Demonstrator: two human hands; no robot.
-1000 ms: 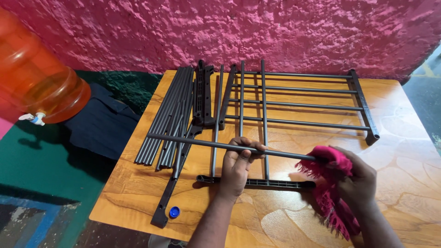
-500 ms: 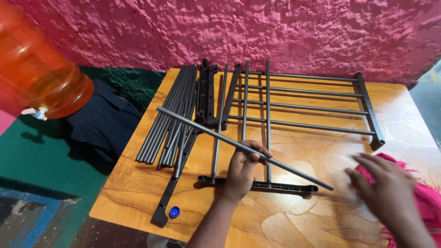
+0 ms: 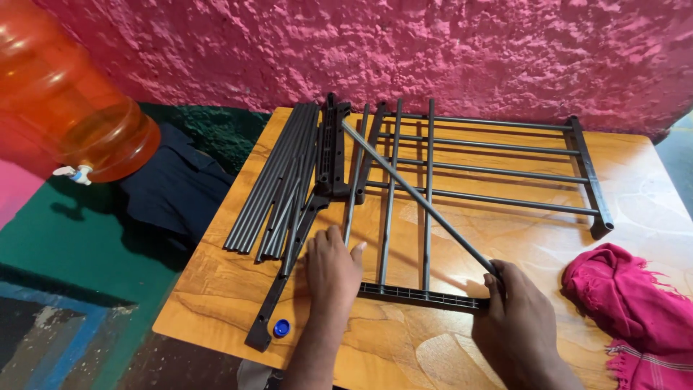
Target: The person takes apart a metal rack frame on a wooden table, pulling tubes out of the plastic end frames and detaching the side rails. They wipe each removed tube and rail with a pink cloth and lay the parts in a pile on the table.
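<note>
My right hand (image 3: 521, 326) grips the near end of a long grey metal rod (image 3: 415, 196), which slants up and left across the rack parts. My left hand (image 3: 331, 269) rests flat on the wooden table (image 3: 216, 289), fingers against the upright rods just left of a black slotted end bar (image 3: 422, 296). A grey rack panel with several crossbars (image 3: 498, 173) lies flat at the back right. A bundle of loose grey rods (image 3: 278, 184) and black bars (image 3: 333, 148) lies at the left.
A pink cloth (image 3: 635, 310) lies on the table's right near edge. A blue bottle cap (image 3: 281, 328) sits by a black bar end. An orange water jug (image 3: 68, 108) with a tap stands at the left, over dark fabric (image 3: 173, 195). A rough pink wall (image 3: 433, 50) runs behind.
My right hand put the pink cloth down at the right and took hold of the rod's near end. My left hand let go of the rod and came down onto the table.
</note>
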